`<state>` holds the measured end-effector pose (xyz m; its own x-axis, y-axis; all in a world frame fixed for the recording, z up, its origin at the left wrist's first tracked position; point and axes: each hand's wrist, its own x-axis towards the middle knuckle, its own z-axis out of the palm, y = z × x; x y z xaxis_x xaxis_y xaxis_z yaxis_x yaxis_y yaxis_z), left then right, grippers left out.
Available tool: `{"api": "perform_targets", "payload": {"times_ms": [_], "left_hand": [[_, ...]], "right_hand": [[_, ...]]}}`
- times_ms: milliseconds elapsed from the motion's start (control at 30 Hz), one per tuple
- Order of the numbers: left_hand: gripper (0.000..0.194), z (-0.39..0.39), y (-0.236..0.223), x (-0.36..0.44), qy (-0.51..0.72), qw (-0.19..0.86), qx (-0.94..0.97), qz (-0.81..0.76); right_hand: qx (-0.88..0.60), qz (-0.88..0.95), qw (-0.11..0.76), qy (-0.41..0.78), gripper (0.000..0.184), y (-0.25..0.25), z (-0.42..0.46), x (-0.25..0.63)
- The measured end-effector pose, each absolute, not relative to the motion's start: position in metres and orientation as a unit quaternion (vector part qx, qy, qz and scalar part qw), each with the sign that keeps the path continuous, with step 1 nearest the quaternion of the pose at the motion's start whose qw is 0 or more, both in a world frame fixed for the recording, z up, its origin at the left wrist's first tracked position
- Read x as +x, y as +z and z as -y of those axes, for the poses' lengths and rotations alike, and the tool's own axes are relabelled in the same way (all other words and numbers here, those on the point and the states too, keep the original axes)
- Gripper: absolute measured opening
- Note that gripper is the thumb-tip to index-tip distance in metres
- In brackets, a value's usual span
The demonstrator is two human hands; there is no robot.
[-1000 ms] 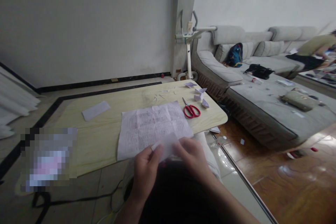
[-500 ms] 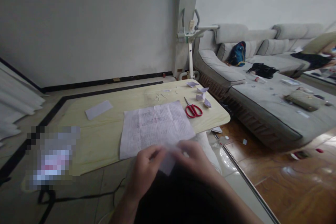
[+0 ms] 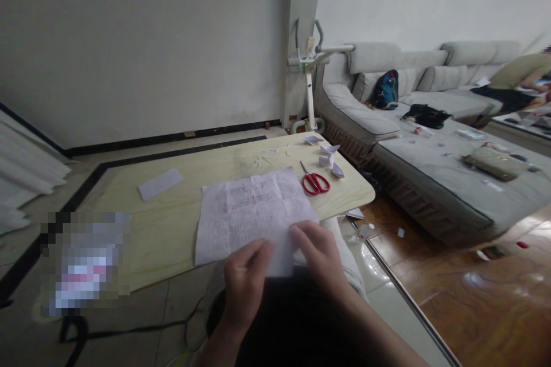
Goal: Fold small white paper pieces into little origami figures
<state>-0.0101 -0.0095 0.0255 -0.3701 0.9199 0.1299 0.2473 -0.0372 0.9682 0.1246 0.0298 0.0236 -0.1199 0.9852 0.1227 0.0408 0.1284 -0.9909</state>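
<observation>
A small piece of white paper [image 3: 282, 252] is held between my two hands at the table's near edge. My left hand [image 3: 247, 278] pinches its left side, and my right hand [image 3: 318, 252] grips its right side with the fingertips. Just beyond lies a large creased sheet of printed paper [image 3: 249, 206], its lower right part hidden behind my hands. Red-handled scissors [image 3: 315, 182] rest to the right of that sheet, blades pointing away. Several small folded paper shapes [image 3: 329, 159] sit near the table's far right corner.
The pale wooden table [image 3: 167, 229] carries a blank white paper strip [image 3: 160, 184] at left and thin paper scraps [image 3: 260, 160] further back. A pixelated bright object [image 3: 86, 264] stands at the left edge. A grey sofa [image 3: 430, 178] holds bags; a person [image 3: 516, 83] sits at far right.
The small paper in my hands now faces up flatter, and more of it shows. My hands have spread slightly apart. The view has shifted a little.
</observation>
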Motion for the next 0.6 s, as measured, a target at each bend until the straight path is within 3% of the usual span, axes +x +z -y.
{"api": "perform_targets", "payload": {"times_ms": [200,433,600], "left_hand": [[0.036,0.005,0.018,-0.014,0.531,0.328,0.492,-0.606],[0.033,0.007,0.011,-0.023,0.464,0.413,0.542,-0.567],[0.037,0.009,0.013,-0.024,0.446,0.359,0.587,-0.572]], "right_hand": [[-0.460,0.639,0.461,0.409,0.035,0.020,-0.030,0.123],[-0.442,0.659,0.439,0.421,0.035,0.018,-0.027,0.127],[-0.449,0.700,0.412,0.373,0.030,0.017,-0.031,0.130]]}}
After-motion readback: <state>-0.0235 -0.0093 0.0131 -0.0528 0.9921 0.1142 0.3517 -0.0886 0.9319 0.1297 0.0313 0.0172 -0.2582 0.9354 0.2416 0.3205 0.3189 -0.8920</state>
